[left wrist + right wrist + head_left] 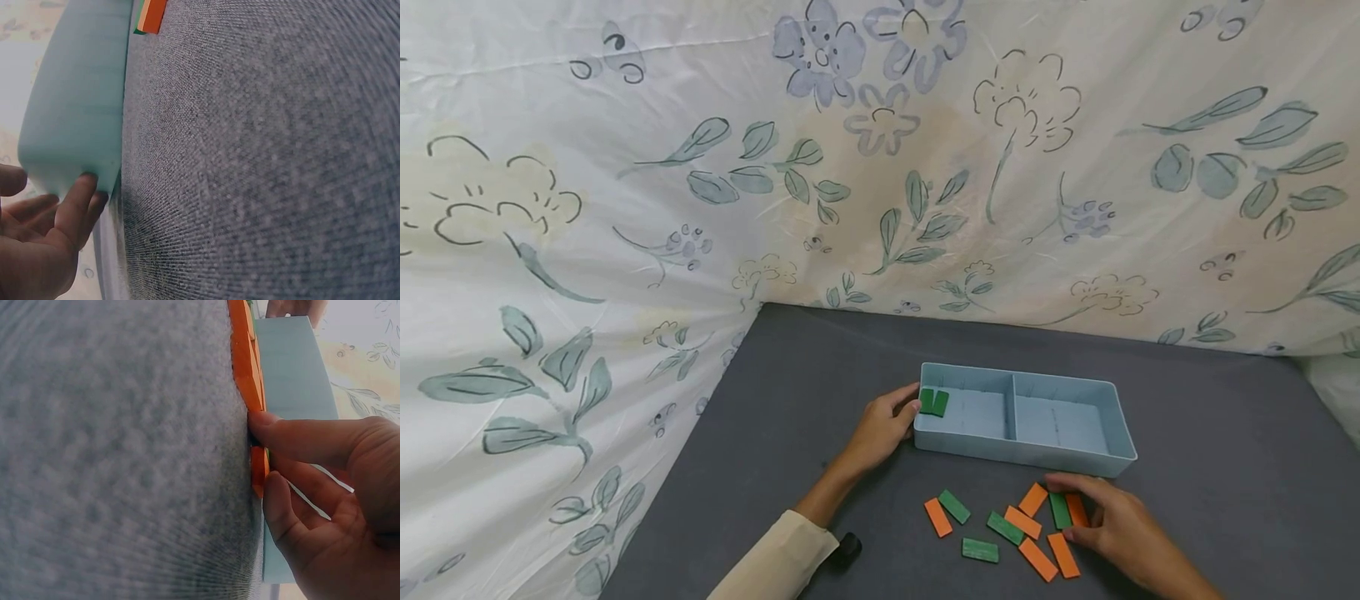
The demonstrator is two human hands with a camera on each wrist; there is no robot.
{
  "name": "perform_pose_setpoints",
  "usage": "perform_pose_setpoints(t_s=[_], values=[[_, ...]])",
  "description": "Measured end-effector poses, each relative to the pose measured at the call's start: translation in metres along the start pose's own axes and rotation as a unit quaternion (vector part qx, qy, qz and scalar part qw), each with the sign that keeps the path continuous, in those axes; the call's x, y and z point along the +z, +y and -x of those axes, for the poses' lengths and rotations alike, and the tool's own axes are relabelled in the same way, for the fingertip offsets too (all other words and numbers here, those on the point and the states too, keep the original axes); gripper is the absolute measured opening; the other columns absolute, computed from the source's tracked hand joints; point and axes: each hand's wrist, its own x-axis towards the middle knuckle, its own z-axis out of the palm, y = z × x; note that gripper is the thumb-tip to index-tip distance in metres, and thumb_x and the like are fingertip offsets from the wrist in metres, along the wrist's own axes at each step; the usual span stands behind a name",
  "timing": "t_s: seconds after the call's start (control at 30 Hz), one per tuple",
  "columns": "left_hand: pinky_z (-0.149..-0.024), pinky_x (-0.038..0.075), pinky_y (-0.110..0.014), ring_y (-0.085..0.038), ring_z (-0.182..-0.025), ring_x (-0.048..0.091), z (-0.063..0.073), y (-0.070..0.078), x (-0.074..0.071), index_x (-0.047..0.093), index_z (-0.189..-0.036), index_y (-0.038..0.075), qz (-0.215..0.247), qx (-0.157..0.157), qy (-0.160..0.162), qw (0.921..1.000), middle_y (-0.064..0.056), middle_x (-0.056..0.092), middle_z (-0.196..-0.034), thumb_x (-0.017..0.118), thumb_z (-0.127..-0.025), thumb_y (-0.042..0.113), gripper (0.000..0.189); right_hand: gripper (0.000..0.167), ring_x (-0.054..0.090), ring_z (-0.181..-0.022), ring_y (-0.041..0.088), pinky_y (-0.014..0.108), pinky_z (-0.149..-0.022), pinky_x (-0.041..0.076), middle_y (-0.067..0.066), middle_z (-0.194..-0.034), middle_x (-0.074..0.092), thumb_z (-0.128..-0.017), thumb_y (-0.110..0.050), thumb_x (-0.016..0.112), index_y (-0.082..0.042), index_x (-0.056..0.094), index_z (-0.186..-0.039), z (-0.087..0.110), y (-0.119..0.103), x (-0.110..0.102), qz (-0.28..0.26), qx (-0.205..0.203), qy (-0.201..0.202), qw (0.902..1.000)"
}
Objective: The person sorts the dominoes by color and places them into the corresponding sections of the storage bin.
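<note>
A light blue two-compartment tray [1026,454] sits on the dark cloth, with two green blocks [934,402] lying in its left compartment. My left hand [880,429] rests its fingertips against the outside of the tray's left end; the left wrist view shows the fingers [78,200] along that wall. In front of the tray's right part, my right hand [1112,521] pinches a green block [1059,510] end to end, thumb near, index finger far. An orange block [1077,508] lies right beside it, partly under the hand; the right wrist view also shows this orange block [257,469] by the fingertips.
Several loose orange and green blocks lie before the tray, among them an orange block [937,517] and a green block [980,550] at the left of the group. A flowered cloth [880,208] hangs behind and to the left of the table [820,358].
</note>
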Motion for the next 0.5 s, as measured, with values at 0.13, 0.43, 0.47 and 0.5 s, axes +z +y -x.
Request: perform_pose_setpoints(t_s=[0.13,0.43,0.47,0.5], values=[[-0.072,0.052,-0.023,-0.015,-0.08,0.064,0.0,0.001,0.0,0.049,-0.157,0.0,0.004,0.0,-0.002,1.0,-0.022,0.07,-0.123,0.054,-0.114,0.024,0.05,0.066,0.049,-0.06,0.004,0.028,-0.056,0.046,0.021,-0.132,0.067,-0.077,-0.006,0.093,-0.009,0.068,-0.138,0.0,0.001,0.0,0.008,-0.005,0.005,0.9999],[-0.073,0.053,-0.022,-0.016,-0.083,0.065,0.0,0.001,0.0,0.049,-0.158,0.002,0.004,-0.008,0.0,1.0,-0.02,0.069,-0.132,0.054,-0.113,0.026,0.051,0.069,0.065,-0.095,0.0,0.028,-0.074,0.057,0.001,-0.12,0.076,-0.069,-0.008,0.098,-0.015,0.072,-0.132,0.001,-0.007,0.001,0.067,-0.023,0.078,0.9945],[-0.073,0.052,-0.022,-0.017,-0.082,0.064,0.0,0.001,0.0,0.049,-0.158,0.002,0.004,-0.007,0.001,1.0,-0.02,0.069,-0.13,0.054,-0.113,0.026,0.051,0.069,0.066,-0.095,0.0,0.028,-0.076,0.058,0.001,-0.12,0.076,-0.069,-0.007,0.098,-0.014,0.072,-0.133,0.001,-0.008,0.0,0.065,-0.024,0.081,0.9943],[-0.073,0.052,-0.022,-0.017,-0.082,0.064,0.0,0.001,0.0,0.049,-0.158,0.002,0.004,-0.007,0.001,1.0,-0.02,0.069,-0.13,0.054,-0.114,0.026,0.051,0.069,0.067,-0.093,0.001,0.028,-0.075,0.058,0.003,-0.12,0.076,-0.069,-0.006,0.098,-0.013,0.072,-0.133,0.001,-0.01,0.0,0.055,-0.024,0.082,0.9949]])
